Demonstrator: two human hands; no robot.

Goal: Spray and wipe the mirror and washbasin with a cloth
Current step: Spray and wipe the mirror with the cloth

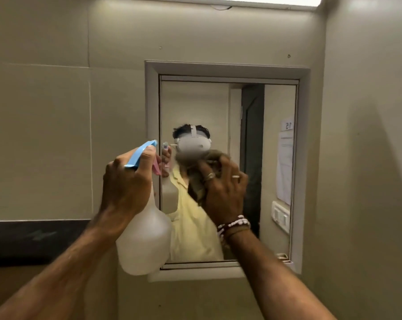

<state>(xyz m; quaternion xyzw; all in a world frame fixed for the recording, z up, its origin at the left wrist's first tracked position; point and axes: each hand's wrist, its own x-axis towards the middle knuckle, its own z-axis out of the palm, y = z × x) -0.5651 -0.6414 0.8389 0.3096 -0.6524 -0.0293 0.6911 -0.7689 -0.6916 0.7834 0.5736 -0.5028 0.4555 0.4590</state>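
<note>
A framed wall mirror (276,158) hangs straight ahead and reflects a person in a yellow shirt. My left hand (126,183) grips the neck of a translucent white spray bottle (144,239) with a blue and pink trigger head, held upright just left of the mirror's frame, nozzle towards the glass. My right hand (225,188) presses a brownish cloth (195,188) flat against the middle of the mirror. The cloth is blurred and mostly hidden by my fingers. The washbasin is out of view.
Beige wall panels (56,112) surround the mirror, and a side wall (368,158) stands close on the right. A dark band (33,241) runs along the wall at lower left. A light strip (218,1) glows overhead. A small item (285,258) sits on the mirror's lower right ledge.
</note>
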